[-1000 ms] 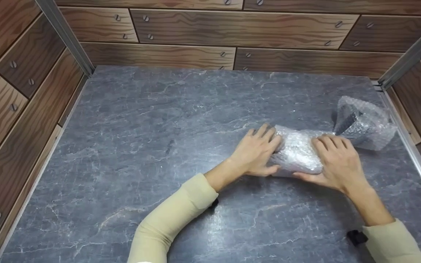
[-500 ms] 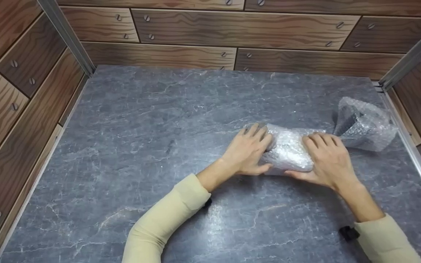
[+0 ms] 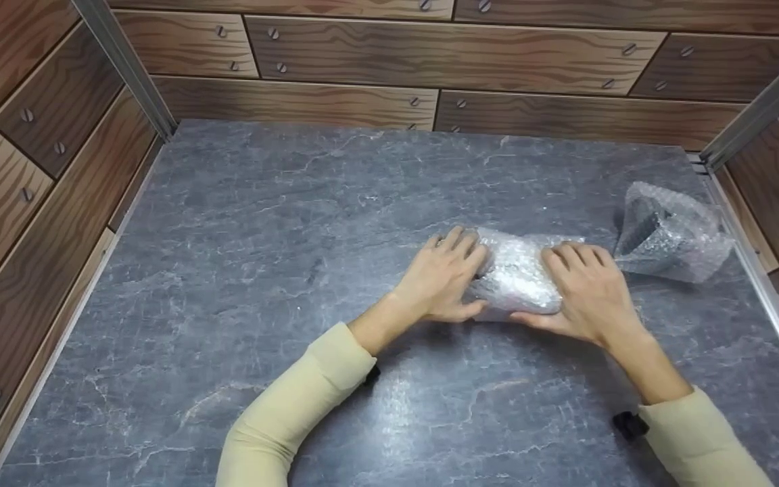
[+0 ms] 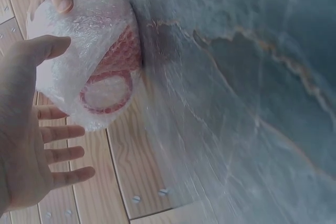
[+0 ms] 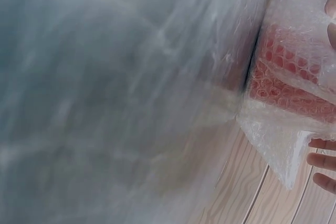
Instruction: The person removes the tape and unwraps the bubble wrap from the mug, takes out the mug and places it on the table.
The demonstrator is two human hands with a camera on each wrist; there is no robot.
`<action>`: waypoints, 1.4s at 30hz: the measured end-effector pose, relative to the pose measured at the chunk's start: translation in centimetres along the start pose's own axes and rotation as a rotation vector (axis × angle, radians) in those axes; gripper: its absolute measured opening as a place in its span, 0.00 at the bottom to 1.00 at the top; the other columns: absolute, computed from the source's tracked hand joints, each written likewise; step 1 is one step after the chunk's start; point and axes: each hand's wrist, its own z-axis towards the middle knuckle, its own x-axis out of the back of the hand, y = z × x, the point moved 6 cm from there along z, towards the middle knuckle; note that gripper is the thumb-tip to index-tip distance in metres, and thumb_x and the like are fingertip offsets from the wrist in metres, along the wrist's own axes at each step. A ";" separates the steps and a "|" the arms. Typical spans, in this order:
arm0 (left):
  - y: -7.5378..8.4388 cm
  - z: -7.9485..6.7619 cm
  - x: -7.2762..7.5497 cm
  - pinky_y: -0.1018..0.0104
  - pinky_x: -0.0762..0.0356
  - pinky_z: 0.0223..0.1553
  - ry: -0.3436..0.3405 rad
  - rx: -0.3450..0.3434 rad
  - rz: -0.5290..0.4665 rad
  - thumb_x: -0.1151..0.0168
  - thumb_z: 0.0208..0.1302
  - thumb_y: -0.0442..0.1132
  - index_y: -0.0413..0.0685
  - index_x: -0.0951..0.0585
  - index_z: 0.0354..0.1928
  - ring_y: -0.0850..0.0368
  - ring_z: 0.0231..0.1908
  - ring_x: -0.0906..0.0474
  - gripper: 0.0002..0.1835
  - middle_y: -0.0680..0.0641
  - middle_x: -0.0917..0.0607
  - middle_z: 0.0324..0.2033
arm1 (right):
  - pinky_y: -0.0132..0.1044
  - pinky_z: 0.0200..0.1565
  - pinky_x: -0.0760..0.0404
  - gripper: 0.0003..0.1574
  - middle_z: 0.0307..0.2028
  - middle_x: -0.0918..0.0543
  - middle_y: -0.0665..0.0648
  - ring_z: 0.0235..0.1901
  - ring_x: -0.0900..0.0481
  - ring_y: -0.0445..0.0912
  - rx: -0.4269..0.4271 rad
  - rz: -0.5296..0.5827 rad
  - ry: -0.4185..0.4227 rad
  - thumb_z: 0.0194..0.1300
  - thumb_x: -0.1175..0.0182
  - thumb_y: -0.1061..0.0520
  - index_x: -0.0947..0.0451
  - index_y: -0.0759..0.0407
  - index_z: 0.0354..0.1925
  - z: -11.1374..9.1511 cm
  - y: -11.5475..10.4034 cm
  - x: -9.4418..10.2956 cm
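Bubble-wrap bundle (image 3: 516,276) lies long-ways left to right on the desk (image 3: 281,270); left hand (image 3: 438,279) fingers wide, right hand (image 3: 594,292) gripping, red contents (image 5: 294,85) kinda blurry.

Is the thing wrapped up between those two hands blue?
No, the left wrist view shows a red thing through the bubble wrap.

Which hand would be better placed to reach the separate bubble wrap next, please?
Probably the right hand: at the right end of the wrapped package, it is nearer the separate bubble wrap; the left hand sits farther away.
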 end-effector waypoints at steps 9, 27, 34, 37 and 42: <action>-0.8 -0.6 0.1 0.45 0.24 0.73 -0.021 0.015 -0.006 0.43 0.64 0.74 0.51 0.34 0.71 0.40 0.77 0.32 0.44 0.42 0.28 0.74 | 0.59 0.51 0.19 0.71 0.45 0.15 0.70 0.46 0.17 0.66 0.010 0.002 -0.010 0.55 0.62 0.03 0.23 0.65 0.53 0.8 -0.6 -0.3; -2.1 -1.8 0.5 0.45 0.26 0.74 -0.032 0.068 -0.027 0.40 0.63 0.73 0.49 0.33 0.69 0.39 0.78 0.34 0.44 0.41 0.28 0.75 | 0.58 0.49 0.16 0.69 0.46 0.15 0.68 0.46 0.16 0.65 0.016 0.030 -0.019 0.55 0.59 0.04 0.22 0.63 0.54 2.1 -1.8 -0.9; -2.6 -2.3 0.5 0.46 0.26 0.75 -0.008 0.063 -0.013 0.41 0.64 0.72 0.49 0.32 0.70 0.40 0.78 0.34 0.43 0.41 0.28 0.75 | 0.57 0.47 0.16 0.68 0.45 0.14 0.68 0.47 0.16 0.64 0.018 -0.008 -0.001 0.54 0.58 0.04 0.22 0.62 0.54 2.5 -2.4 -1.0; -2.8 -2.6 0.5 0.47 0.25 0.74 0.016 0.059 -0.012 0.40 0.63 0.71 0.49 0.31 0.68 0.40 0.77 0.33 0.42 0.41 0.27 0.74 | 0.57 0.49 0.15 0.68 0.46 0.14 0.67 0.47 0.16 0.64 0.017 -0.007 -0.012 0.53 0.57 0.04 0.22 0.62 0.54 2.8 -2.7 -1.1; -3.3 -3.0 0.5 0.46 0.26 0.74 0.024 0.060 -0.026 0.39 0.63 0.71 0.49 0.31 0.68 0.39 0.77 0.33 0.42 0.41 0.27 0.74 | 0.57 0.49 0.15 0.67 0.46 0.15 0.67 0.47 0.16 0.64 0.025 -0.001 -0.013 0.51 0.52 0.05 0.22 0.62 0.53 3.2 -3.1 -1.2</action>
